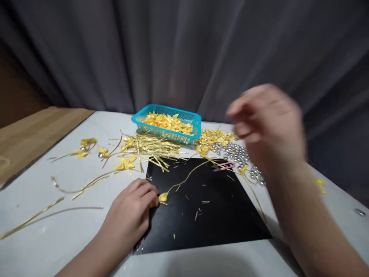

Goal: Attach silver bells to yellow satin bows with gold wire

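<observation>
My left hand (131, 209) rests at the left edge of a black mat (225, 211), its fingers closed on a yellow ribbon bow (163, 197). A thin gold cord (188, 175) runs from the bow across the mat toward the upper right. My right hand (268, 119) is raised above the table's right side, blurred by motion. Its fingers are curled together, and anything between them is too small or smeared to see. Pink-handled thread snips (223, 166) lie at the mat's upper right edge, below the right hand.
A turquoise basket (167, 134) of yellow ribbon pieces stands at the back. Before it lies a pile of gold cords (157, 146). Silver beads (236, 154) and yellow bows (211, 138) are heaped on the right. Finished-looking bow strands (125, 162) lie left; cardboard (43, 134) borders the table.
</observation>
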Motion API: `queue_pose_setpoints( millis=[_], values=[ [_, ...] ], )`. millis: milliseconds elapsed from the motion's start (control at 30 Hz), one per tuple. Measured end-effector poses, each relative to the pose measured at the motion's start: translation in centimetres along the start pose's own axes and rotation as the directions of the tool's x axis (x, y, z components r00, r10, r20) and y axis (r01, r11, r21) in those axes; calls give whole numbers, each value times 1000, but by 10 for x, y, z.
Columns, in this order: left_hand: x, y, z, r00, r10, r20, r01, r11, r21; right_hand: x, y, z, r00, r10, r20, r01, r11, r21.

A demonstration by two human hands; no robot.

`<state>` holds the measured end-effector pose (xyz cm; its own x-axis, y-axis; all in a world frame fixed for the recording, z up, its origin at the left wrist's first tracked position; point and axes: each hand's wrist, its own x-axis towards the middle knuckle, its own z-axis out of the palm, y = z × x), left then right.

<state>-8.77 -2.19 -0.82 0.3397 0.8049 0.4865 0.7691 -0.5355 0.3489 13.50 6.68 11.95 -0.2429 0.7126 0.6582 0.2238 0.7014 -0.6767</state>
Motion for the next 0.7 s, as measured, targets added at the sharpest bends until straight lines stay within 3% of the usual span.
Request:
queue_pose_setpoints(
  millis=[67,100,133,167,233,267,333,400,467,500,533,567,633,700],
  values=[
    [1,3,-1,995,-70,-69,62,992,-106,-11,5,24,984,67,168,-98,977,187],
    [1,4,0,989,-123,-76,106,974,-199,-18,8,37,946,81,315,-148,970,194],
    [2,5,2,981,-182,-62,153,933,-325,-26,11,50,920,89,382,-185,957,224],
    [3,5,6,955,-297,20,272,845,-460,-34,15,62,901,107,421,-228,941,249],
    [4,3,15,938,-314,150,323,627,-709,-49,23,81,893,162,420,-294,916,274],
    [5,1,20,908,-358,218,384,502,-775,-53,26,87,891,189,413,-319,908,272],
    [5,-1,25,813,-456,361,524,306,-795,-56,31,90,879,192,436,-339,895,290],
    [3,-1,25,733,-494,467,622,210,-754,-48,32,82,837,142,529,-317,913,257],
    [0,2,19,719,-519,462,643,245,-726,-31,34,64,733,155,662,-268,961,72],
    [-1,4,15,734,-524,432,630,286,-723,-21,36,52,663,271,698,-238,960,-147],
    [-1,7,12,752,-527,395,607,321,-727,-10,41,38,639,466,612,-193,867,-459],
    [-2,10,9,770,-530,355,579,347,-738,0,48,23,668,563,486,-201,766,-611],
    [-1,15,7,794,-540,280,524,374,-765,14,68,-6,703,659,268,-239,573,-784],
    [0,19,8,792,-562,239,501,376,-780,19,91,-30,668,737,101,-277,373,-885]
  ],
)
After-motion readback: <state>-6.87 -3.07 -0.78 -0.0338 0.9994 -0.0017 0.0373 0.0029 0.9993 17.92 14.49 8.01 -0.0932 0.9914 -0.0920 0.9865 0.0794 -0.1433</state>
